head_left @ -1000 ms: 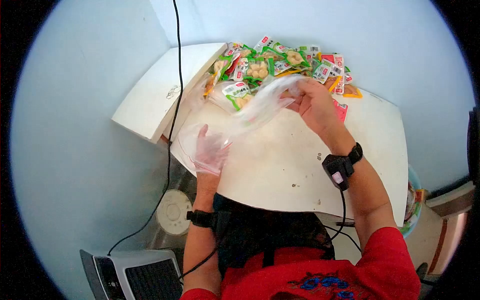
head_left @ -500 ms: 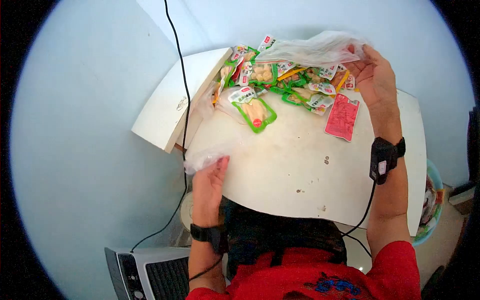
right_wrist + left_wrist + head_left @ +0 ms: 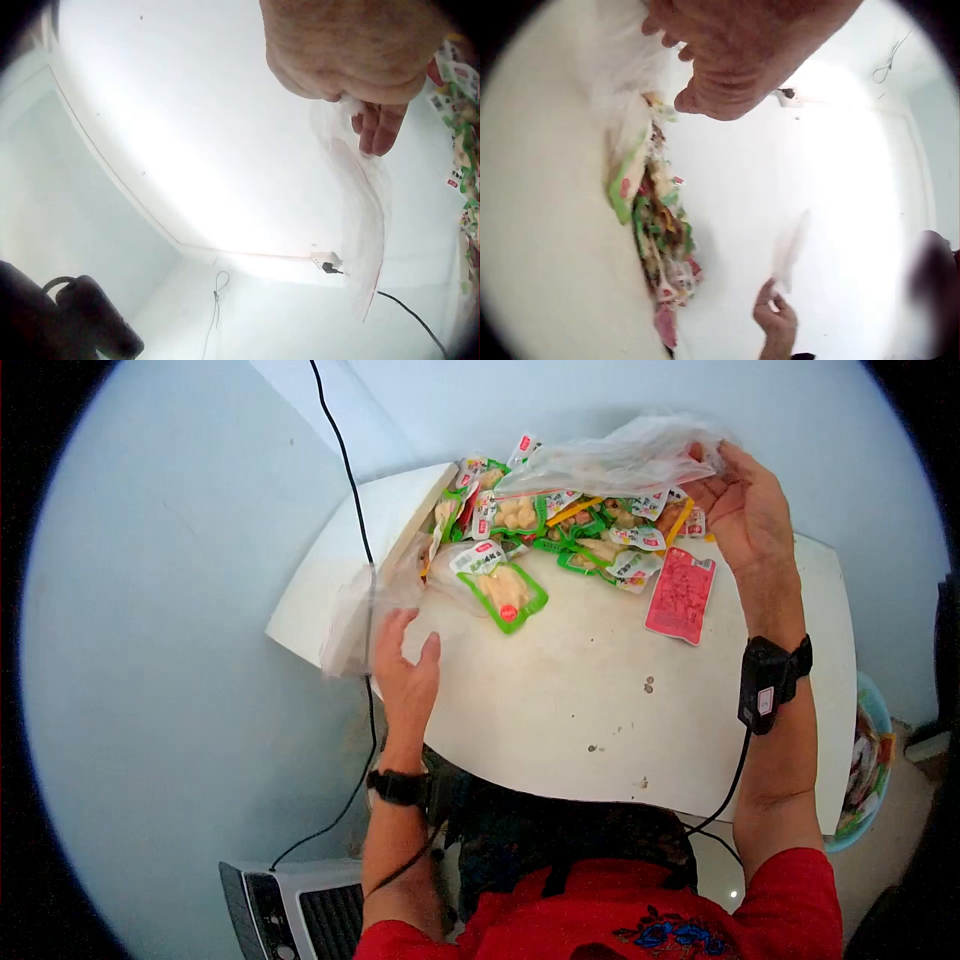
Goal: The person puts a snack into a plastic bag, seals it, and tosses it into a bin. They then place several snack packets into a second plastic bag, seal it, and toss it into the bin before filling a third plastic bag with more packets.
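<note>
The right hand (image 3: 752,510) pinches one end of a clear plastic bag (image 3: 615,458), which stretches leftward above a pile of snack packets (image 3: 600,535). In the right wrist view, the bag (image 3: 364,202) hangs from the fingers of that hand (image 3: 352,56). The left hand (image 3: 408,675) is at the table's left side, thumb apart from the fingers. Blurred clear plastic (image 3: 350,620) lies just beyond its fingertips; whether they touch it cannot be told. A green-edged packet (image 3: 505,595) and a red packet (image 3: 680,595) lie on the table in front of the pile.
A white board (image 3: 350,550) stands at the left of the white table (image 3: 540,710). A black cable (image 3: 345,450) runs down past it. A basin with packets (image 3: 868,770) is beyond the table's right edge. A grey-and-black appliance (image 3: 305,910) stands at the lower left.
The right hand has moved right and up with the bag, uncovering the front packets. The left hand has come off the plastic at the front left, then risen with its fingers spread.
</note>
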`<act>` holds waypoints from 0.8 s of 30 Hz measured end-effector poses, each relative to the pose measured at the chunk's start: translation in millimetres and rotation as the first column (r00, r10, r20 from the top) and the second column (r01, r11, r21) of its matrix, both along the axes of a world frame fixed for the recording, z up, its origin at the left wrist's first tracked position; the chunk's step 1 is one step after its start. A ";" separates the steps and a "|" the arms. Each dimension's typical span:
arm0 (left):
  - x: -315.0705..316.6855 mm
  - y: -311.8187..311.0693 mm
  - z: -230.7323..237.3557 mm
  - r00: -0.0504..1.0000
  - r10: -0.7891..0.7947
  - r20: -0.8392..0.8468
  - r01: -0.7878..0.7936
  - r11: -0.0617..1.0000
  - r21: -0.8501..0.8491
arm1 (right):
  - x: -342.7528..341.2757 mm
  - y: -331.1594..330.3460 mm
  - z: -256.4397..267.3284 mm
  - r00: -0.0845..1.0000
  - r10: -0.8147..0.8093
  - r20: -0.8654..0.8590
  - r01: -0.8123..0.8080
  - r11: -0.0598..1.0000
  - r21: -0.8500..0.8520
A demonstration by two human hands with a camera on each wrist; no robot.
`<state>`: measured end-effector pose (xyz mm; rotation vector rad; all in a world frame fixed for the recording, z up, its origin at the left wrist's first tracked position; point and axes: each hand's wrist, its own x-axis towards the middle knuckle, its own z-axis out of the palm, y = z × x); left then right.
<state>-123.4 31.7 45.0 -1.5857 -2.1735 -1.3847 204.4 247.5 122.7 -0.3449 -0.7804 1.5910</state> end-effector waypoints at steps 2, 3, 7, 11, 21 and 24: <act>-20.0 15.2 -18.5 0.994 -0.067 -0.088 0.056 0.990 -0.128 | -1.4 -1.2 2.0 1.000 -0.023 -0.019 0.022 1.000 -0.021; -20.7 19.6 -23.2 0.989 -0.024 -0.144 -0.005 0.980 -0.198 | -0.7 -0.7 2.0 1.000 -0.021 -0.011 0.021 0.999 -0.026; -23.5 34.9 -35.0 0.971 0.024 -0.237 -0.107 0.932 -0.345 | -6.4 -3.6 3.4 0.996 -0.085 0.020 0.085 0.996 -0.030; -60.5 59.4 -45.8 0.989 -0.080 -0.123 0.041 0.955 -0.294 | -4.7 -1.2 -1.8 0.999 0.013 0.036 -0.012 1.000 -0.024; -114.7 106.0 -51.5 0.979 -0.114 -0.171 0.048 0.936 -0.350 | -16.1 -13.1 3.8 0.998 0.033 0.046 -0.032 0.999 -0.028; -91.6 101.4 -34.4 0.980 -0.079 -0.181 0.012 0.939 -0.343 | -16.1 -16.4 7.7 0.995 0.079 0.059 -0.079 0.997 0.001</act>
